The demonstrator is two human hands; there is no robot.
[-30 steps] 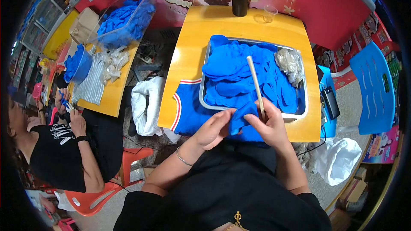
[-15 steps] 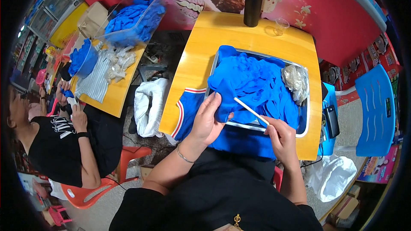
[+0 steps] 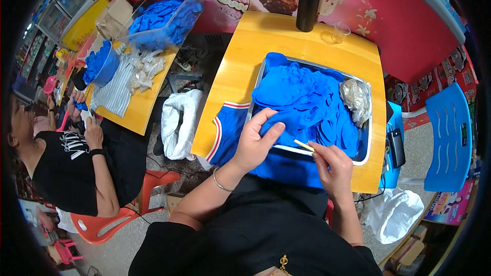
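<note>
Since a second ago the thin wooden stick (image 3: 305, 146) has dropped from standing nearly upright over the pile to lying low and almost flat, only its short pale end showing past the right hand (image 3: 333, 167). That hand's fingers are closed around it in a pinch, at the near rim of the metal tray (image 3: 366, 158). The left hand (image 3: 254, 141) has moved up from the near edge and now lies on the heap of blue gloves (image 3: 307, 107), fingers loosely spread and bent, pressing a fold of blue material at the tray's near left corner; it grips nothing fully that I can see. Judgement: the stick has gone from being held clear to being brought in at the piece under the left hand, so work on one glove looks under way.

The gloves fill the tray, mounded. A bundle of clear crumpled plastic (image 3: 356, 100) sits in its far right corner. A blue cloth with red-and-white trim (image 3: 228, 129) hangs from under the tray over the near edge.

Table (image 3: 266, 41): yellow-orange wood, square. On the far edge stand a black flask (image 3: 309, 3) and a small clear cup (image 3: 339, 32).

Room: red printed wall behind; blue plastic chair (image 3: 448, 138) to the right; white bag (image 3: 394, 213) on the floor. To the left, a second table (image 3: 135, 115) with more blue gloves, and a seated person in a black shirt (image 3: 64, 166) on a red chair.
</note>
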